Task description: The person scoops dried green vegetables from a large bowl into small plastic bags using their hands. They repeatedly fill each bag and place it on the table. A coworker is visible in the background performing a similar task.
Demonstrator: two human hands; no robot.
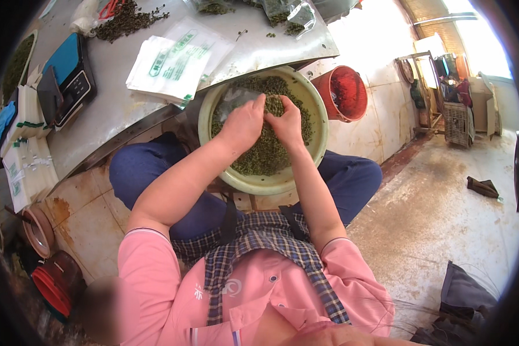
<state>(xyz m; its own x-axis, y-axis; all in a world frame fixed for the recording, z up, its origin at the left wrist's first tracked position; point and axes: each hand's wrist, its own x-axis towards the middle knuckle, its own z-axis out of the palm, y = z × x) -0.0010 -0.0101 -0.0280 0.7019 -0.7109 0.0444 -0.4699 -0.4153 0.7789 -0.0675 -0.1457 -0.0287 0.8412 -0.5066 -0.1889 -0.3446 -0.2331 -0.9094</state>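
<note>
A round pale yellow-green basin [322,135] stands between my knees, holding a heap of small dark green bits [259,158] that look like dried peppercorns. Above the heap my left hand [245,124] is closed. A crumpled clear plastic bag [232,99] comes out from behind its fingers, apparently in its grip. Close beside it my right hand [286,122] has its thumb and fingers curled together. A lighter green patch shows at these fingertips; whether it is a pinch of the bits or the heap behind them is too small to tell.
A red bucket [341,92] stands right of the basin. On the metal table [106,124] ahead lie printed plastic bags [170,66], a black scale [69,83], a dark dried heap [127,23] and filled bags [277,11]. A crate [457,123] stands at the far right.
</note>
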